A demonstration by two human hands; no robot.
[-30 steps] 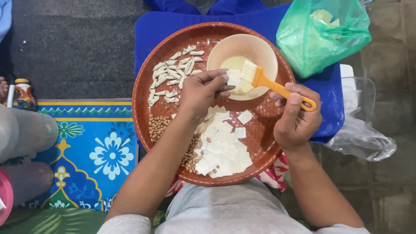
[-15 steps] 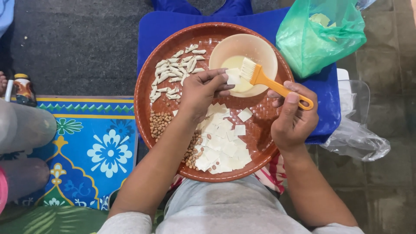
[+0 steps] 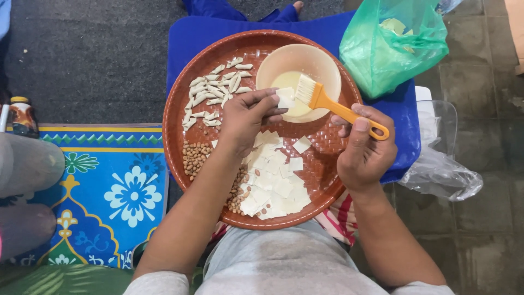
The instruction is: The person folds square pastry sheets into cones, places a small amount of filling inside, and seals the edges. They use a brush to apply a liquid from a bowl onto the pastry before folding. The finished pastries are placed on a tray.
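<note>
A round brown woven tray (image 3: 180,98) rests on a blue stool. My left hand (image 3: 245,117) pinches a small white dough square (image 3: 285,98) at the rim of a beige bowl (image 3: 322,63) of pale yellow liquid. My right hand (image 3: 364,150) grips an orange-handled pastry brush (image 3: 327,102), with its white bristles touching the square. A heap of white dough squares (image 3: 275,186) lies at the tray's near side. Folded dough pieces (image 3: 213,90) are at the far left, and peanuts (image 3: 194,155) lie beside my left forearm.
A green plastic bag (image 3: 390,46) with pale pieces inside sits at the stool's far right. A clear plastic bag (image 3: 442,164) lies on the stone floor at right. A blue patterned mat (image 3: 109,191) and a small bottle (image 3: 22,117) are at left.
The brush has shifted slightly left, from the bowl's liquid onto the dough square in my left hand. My right hand moved with it.
</note>
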